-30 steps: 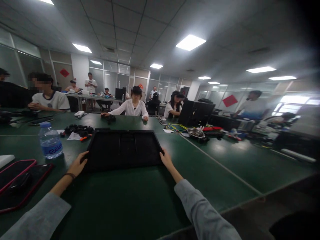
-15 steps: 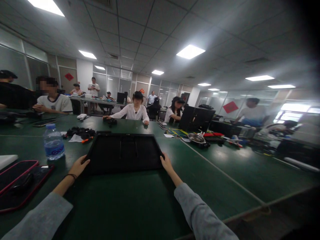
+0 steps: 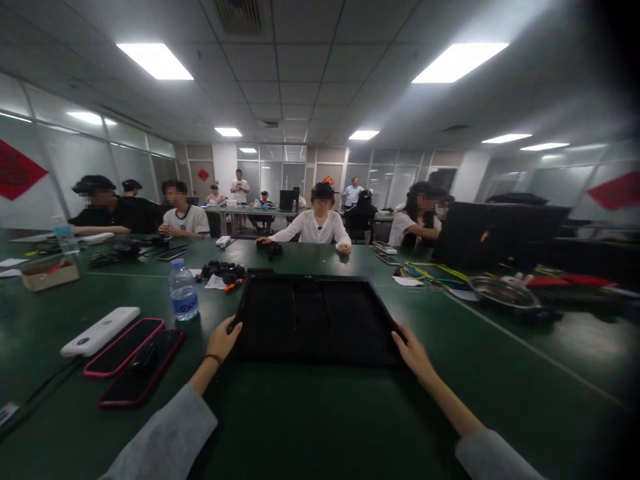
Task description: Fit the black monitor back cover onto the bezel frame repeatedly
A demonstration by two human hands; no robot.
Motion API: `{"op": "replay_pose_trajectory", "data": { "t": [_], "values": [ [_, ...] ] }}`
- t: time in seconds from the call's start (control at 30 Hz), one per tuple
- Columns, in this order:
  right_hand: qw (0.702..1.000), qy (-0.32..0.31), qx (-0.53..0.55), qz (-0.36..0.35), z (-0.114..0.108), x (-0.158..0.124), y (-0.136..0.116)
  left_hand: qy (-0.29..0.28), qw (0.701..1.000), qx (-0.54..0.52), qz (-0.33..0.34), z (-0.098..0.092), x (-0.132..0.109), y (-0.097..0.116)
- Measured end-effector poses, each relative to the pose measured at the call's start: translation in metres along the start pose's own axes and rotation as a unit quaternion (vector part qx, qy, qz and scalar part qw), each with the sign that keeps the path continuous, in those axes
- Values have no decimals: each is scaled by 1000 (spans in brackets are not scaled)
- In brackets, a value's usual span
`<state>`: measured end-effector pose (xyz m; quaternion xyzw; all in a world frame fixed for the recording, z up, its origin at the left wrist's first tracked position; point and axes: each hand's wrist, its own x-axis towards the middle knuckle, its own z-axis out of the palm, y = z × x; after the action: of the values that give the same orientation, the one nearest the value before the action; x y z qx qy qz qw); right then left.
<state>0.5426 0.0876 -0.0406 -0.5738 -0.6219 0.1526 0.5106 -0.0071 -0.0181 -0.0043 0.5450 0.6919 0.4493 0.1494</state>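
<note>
A flat black rectangular panel [image 3: 310, 323] with a raised rim is in front of me, over the green table [image 3: 310, 413]. It looks like a monitor or a shallow tray; which one I cannot tell. Two thin lines run across its dark inner face. My left hand [image 3: 223, 341] grips the left edge, thumb on top and fingers partly hidden. On the opposite edge, my right hand [image 3: 414, 350] is closed in the same way, its fingertips partly out of sight.
Left of the panel are a water bottle [image 3: 184, 293], two red-edged phones [image 3: 125, 347] and a white power bank [image 3: 100, 331]. Black gear [image 3: 223, 272] lies behind the bottle. A metal bowl [image 3: 503, 293] and cables are to the right. A co-worker [image 3: 320, 223] sits opposite.
The view has turned left and levelled, so the panel and both hands appear further right in the picture. Both hands keep their hold on the panel's edges.
</note>
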Motion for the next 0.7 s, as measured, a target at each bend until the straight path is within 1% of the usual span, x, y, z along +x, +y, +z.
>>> {"op": "replay_pose_trajectory", "data": {
  "t": [0.07, 0.2, 0.3, 0.43, 0.5, 0.57, 0.63, 0.7],
  "values": [
    [1000, -4, -1, 12, 0, 3, 9, 12, 1000, 15, -5, 1, 0, 0],
    [999, -7, -27, 47, 0, 7, 20, 7, 999, 49, -5, 4, 2, 0],
    [998, -2, -34, 56, -1, 5, 18, 12, 999, 44, -1, 6, 2, 0],
    [996, -7, -28, 81, 0, 0, 10, 15, 999, 38, -2, 5, 1, 1],
    [995, -12, -17, 98, 2, 3, 3, 12, 999, 42, -7, 4, 0, 3],
    [993, -19, -8, 113, -2, 9, -10, 6, 999, 43, -11, 3, -1, 4],
    [993, -20, -12, 120, -17, 16, -30, 4, 999, 44, -16, 3, -2, 5],
    [994, 44, -53, 83, -46, 15, -54, 5, 999, 48, -20, 3, -2, 6]
  ]
}}
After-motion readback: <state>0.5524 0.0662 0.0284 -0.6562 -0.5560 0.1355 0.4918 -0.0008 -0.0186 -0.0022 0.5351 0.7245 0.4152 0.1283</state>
